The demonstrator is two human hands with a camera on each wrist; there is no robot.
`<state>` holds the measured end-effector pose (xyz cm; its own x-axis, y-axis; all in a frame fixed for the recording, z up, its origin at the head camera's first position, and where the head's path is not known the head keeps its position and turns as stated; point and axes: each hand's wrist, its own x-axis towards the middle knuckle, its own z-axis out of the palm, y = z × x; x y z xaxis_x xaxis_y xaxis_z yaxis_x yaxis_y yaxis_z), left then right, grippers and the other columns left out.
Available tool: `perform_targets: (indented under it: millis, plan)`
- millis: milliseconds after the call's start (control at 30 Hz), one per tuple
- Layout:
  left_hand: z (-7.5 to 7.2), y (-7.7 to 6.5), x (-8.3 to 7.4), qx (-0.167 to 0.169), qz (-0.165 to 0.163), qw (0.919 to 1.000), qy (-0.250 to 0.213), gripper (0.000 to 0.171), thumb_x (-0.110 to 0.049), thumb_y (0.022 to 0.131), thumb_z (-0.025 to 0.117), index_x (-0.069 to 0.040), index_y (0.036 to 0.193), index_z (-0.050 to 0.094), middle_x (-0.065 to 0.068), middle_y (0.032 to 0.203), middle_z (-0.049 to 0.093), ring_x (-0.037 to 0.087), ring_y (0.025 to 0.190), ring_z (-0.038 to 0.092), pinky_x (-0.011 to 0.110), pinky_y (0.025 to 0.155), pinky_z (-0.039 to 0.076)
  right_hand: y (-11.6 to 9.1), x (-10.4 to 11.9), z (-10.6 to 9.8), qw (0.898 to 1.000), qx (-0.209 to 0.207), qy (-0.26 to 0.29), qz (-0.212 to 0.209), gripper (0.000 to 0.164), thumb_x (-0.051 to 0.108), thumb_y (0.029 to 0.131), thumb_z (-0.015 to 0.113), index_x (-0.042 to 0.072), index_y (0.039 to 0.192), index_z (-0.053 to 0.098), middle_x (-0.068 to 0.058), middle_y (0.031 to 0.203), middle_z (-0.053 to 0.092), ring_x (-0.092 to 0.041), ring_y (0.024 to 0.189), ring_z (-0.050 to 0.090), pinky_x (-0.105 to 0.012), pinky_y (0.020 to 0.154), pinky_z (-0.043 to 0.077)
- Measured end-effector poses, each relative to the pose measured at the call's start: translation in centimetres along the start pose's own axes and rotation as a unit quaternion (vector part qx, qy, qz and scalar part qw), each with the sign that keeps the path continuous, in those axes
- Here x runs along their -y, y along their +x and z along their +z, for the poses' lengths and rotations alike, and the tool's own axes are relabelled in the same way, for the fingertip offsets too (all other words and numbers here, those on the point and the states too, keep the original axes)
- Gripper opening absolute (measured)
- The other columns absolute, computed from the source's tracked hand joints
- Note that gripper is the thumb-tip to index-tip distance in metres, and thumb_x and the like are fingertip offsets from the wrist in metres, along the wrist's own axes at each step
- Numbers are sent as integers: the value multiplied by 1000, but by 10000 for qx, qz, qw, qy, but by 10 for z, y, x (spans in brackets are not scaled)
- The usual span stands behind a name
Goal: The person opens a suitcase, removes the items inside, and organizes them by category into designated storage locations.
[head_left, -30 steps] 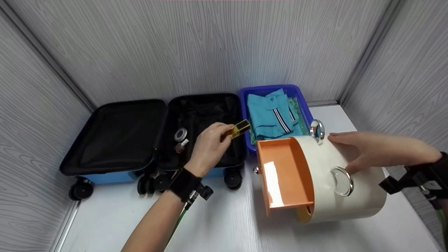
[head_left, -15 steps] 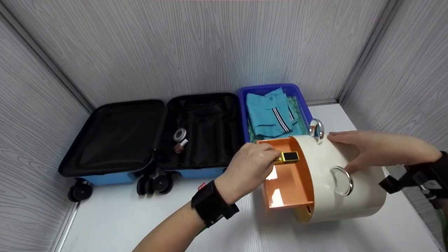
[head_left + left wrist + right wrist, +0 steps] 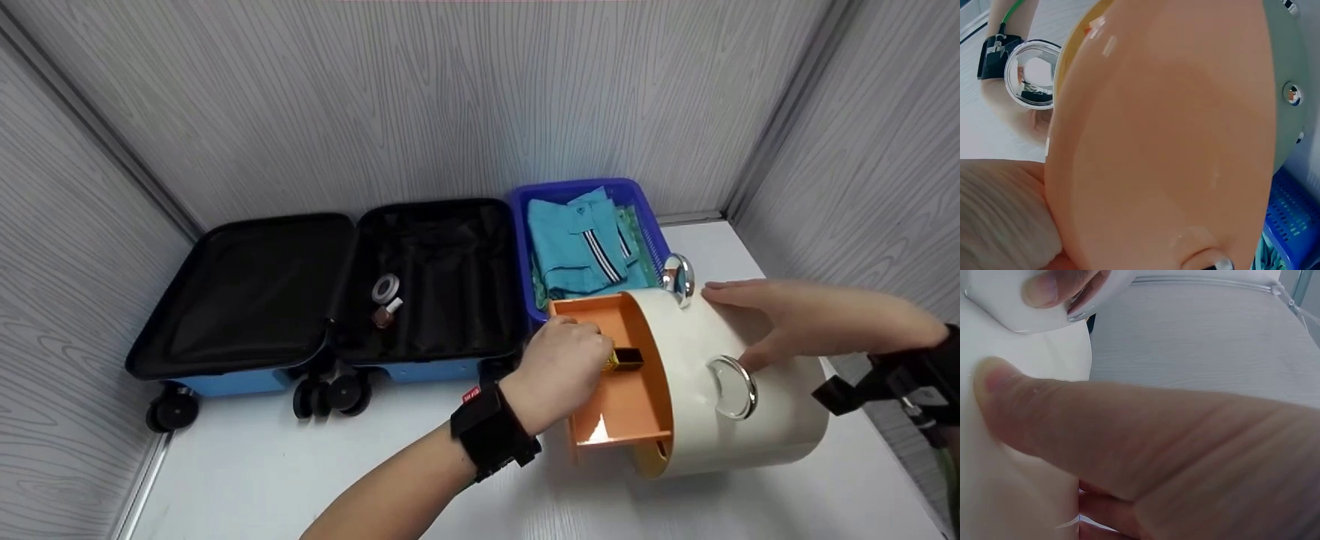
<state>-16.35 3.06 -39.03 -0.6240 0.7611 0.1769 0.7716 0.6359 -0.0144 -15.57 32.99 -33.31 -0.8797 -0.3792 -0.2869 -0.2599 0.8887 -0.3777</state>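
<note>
A cream-coloured rounded storage box point(image 3: 750, 442) lies on the white surface, with its orange drawer point(image 3: 622, 409) pulled out to the left. Over that drawer my left hand point(image 3: 566, 367) holds a gold lipstick tube with a dark end point(image 3: 628, 359), fingers curled round it; they hide its other end. In the left wrist view the drawer's interior point(image 3: 1168, 124) fills the picture, and the lipstick's tip point(image 3: 1223, 264) shows at the lower edge. My right hand point(image 3: 795, 319) rests on the box's curved side, thumb and fingers spread, beside the round chrome handle point(image 3: 739, 390).
A suitcase point(image 3: 450, 270) lies open at the left; a nail polish bottle point(image 3: 386, 315) and a round disc point(image 3: 385, 289) are in its right half. Behind the drawer stands a blue basket point(image 3: 652, 217) with folded turquoise clothes point(image 3: 577, 247). Wood-grain walls enclose the back and sides.
My left hand has carried the lipstick tube from above the suitcase rightward and down into the drawer area. The right hand and the box have stayed in place.
</note>
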Motion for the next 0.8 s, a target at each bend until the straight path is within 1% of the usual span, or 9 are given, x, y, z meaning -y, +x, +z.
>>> perform_targets:
  millis: [100,167,267,400,500,600,700,800]
  plan:
    - [-1,1,0,188,15,9997,161,19,-3,94,66,-17,99,78,-2,93,73,13,96,68,38,106,46,0,0,0,10000,18,-20,29,99,47,78,87,3,155,44,-22,158,39,-46,143,37,-64,113,31]
    - [-1,2,-1,262,13,9994,230,18,-5,95,66,-18,101,77,-3,95,73,12,98,68,39,107,44,-1,0,0,10000,21,-15,42,97,46,79,87,4,155,43,-22,158,40,-46,143,37,-64,112,31]
    - [0,2,0,268,29,9993,275,16,-9,96,66,-19,101,76,-4,93,73,11,97,67,38,104,45,-1,0,0,10000,35,-15,72,96,46,79,86,5,155,43,-21,158,40,-45,143,37,-64,113,31]
    - [0,3,0,241,51,9993,277,14,-9,94,68,-20,97,76,-5,90,73,11,91,67,34,93,47,-1,0,0,10000,46,7,86,96,43,79,87,4,155,43,-22,158,40,-46,143,37,-64,113,31]
    - [-1,3,0,275,49,9992,291,14,-9,94,68,-20,97,76,-5,88,73,12,88,67,32,86,46,-1,0,1,10000,32,11,59,96,43,79,87,3,155,43,-22,158,40,-46,143,37,-64,112,31]
    - [-1,3,0,326,32,9990,301,15,-10,95,67,-20,97,76,-5,86,73,13,87,67,32,85,45,0,-1,1,10000,10,-46,25,96,46,79,87,4,154,44,-23,156,42,-46,142,38,-64,112,32]
    - [-1,2,0,307,1,9992,254,14,-13,98,65,-20,103,77,-3,92,73,14,91,67,31,87,47,0,-1,2,10000,20,-2,13,94,44,80,87,4,154,44,-22,156,43,-45,142,39,-64,113,31]
    - [1,1,3,81,-16,10000,-30,18,-18,100,64,-19,114,76,-1,107,73,16,104,65,33,98,47,-1,-2,2,10000,33,37,26,94,43,80,87,3,154,44,-22,156,42,-45,142,38,-64,113,31]
